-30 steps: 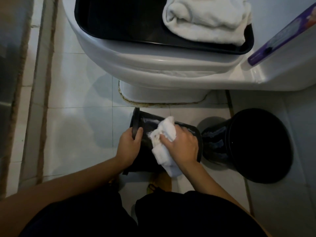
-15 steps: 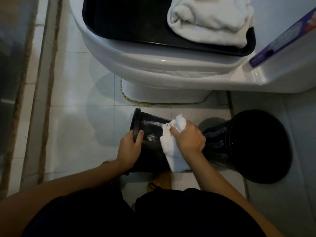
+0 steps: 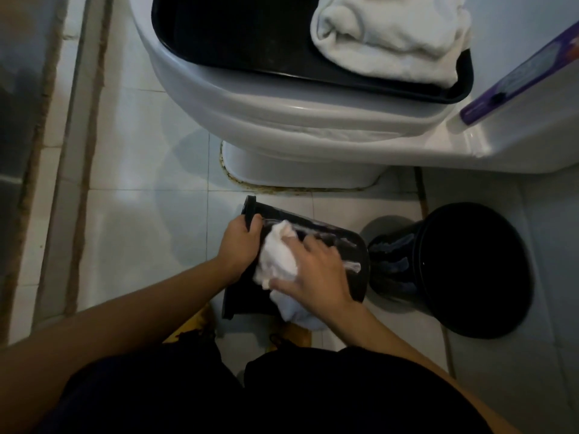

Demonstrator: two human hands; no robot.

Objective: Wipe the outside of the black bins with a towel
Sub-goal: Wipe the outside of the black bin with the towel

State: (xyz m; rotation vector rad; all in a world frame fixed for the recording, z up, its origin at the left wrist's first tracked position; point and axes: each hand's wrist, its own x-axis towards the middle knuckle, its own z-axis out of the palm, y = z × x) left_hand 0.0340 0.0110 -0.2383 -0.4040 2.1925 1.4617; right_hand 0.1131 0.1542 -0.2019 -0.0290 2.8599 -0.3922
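A black bin (image 3: pixel 347 245) lies tipped on its side over the floor tiles, in front of the toilet base. My left hand (image 3: pixel 239 245) grips its rim at the left end. My right hand (image 3: pixel 313 274) presses a white towel (image 3: pixel 279 258) flat against the bin's upper side, fingers spread over the cloth. A second black bin (image 3: pixel 470 270) stands to the right, close to the first one's bottom end, its open mouth facing up.
A white toilet (image 3: pixel 282 120) fills the top, with a black tray (image 3: pixel 238 48) on its lid that holds a folded white towel (image 3: pixel 391 36). A purple-labelled bottle (image 3: pixel 520 73) lies on the tank. Yellow shoes (image 3: pixel 194 327) show below the bin.
My right hand has slid the towel back left along the bin's side, from near its bottom end to near the rim. My left hand stays on the rim.
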